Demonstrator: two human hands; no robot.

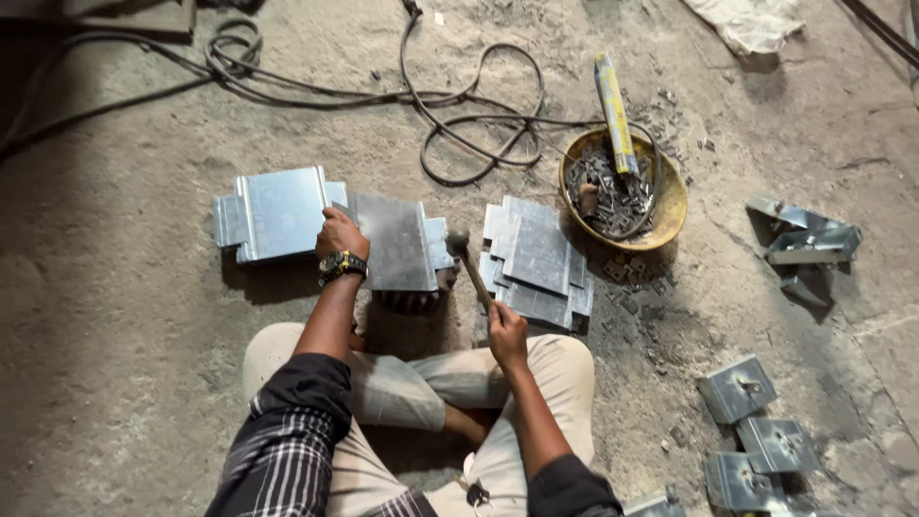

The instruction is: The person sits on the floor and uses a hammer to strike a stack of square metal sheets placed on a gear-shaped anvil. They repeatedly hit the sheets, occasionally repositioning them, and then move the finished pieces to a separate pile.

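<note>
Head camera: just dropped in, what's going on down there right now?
A person sits cross-legged on a concrete floor. The left hand presses down on a metal sheet lying across a support, while the right hand grips a hammer, its head raised beside the sheet's edge. A stack of cut sheets lies to the right, next to a yellow bowl of small metal pieces.

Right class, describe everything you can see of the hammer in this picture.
The hammer has a small, dark, rounded metal head at about and a slim brown handle that looks wooden. The right hand grips the handle's lower end, so it slants up and left. Its head hangs over the gap between the sheet under the left hand and the stack of cut metal plates. Whether the head touches metal cannot be told.
</note>
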